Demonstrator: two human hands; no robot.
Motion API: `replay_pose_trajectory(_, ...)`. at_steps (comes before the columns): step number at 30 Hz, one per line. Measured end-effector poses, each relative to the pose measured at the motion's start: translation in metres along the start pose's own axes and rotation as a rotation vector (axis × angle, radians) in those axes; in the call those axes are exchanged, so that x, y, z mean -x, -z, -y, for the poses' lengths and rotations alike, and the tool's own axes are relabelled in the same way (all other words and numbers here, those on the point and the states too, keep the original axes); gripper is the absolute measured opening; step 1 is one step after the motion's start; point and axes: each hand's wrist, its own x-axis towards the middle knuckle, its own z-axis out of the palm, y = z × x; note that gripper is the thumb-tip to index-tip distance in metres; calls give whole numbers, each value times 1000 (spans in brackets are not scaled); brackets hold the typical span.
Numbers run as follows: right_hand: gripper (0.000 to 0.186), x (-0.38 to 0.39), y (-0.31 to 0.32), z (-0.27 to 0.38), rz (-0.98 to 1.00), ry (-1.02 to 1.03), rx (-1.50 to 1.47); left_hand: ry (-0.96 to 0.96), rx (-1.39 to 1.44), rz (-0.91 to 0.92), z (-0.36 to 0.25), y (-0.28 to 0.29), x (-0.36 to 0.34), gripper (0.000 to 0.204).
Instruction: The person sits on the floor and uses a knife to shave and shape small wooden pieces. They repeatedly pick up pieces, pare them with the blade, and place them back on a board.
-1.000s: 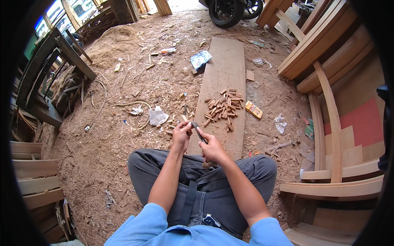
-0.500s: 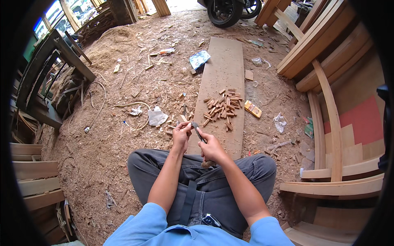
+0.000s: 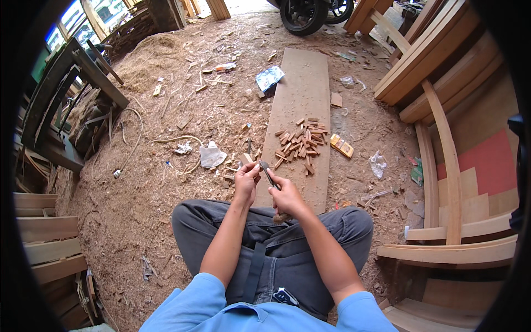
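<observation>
My left hand [image 3: 247, 181] is closed in a pinch just left of the long board's near end. What it holds, if anything, is too small to make out. A pale wood block [image 3: 246, 159] shows right behind its fingertips; I cannot tell whether they touch it. My right hand [image 3: 285, 196] is wrapped round a dark-bladed hand tool [image 3: 267, 170], with the blade's tip beside the left fingers. The tool's brown butt end sticks out below the palm. Beyond both hands, a heap of small brown wood pieces [image 3: 303, 143] lies on the board [image 3: 301, 72].
Sawdust and shavings cover the ground. Right of the board lies a yellow packet [image 3: 342, 145]; a blue-white packet [image 3: 269, 79] rests at its left edge. A white scrap [image 3: 212, 155] lies left. Timber frames [image 3: 442, 160] stand at right, a motorbike wheel [image 3: 303, 15] at the far end.
The tool's blade has shifted slightly at the left fingertips, and both hands have moved a little. The heap on the board looks the same.
</observation>
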Motion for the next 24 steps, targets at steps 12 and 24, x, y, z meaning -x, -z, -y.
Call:
replay_pose_trajectory(12, 60, -1, -2, 0, -1, -29, 0, 93, -110, 17, -4, 0, -9, 17)
replay_pose_trajectory(24, 58, -3, -7, -5, -71, -7, 10, 47, -212, 71, -11, 0, -13, 17)
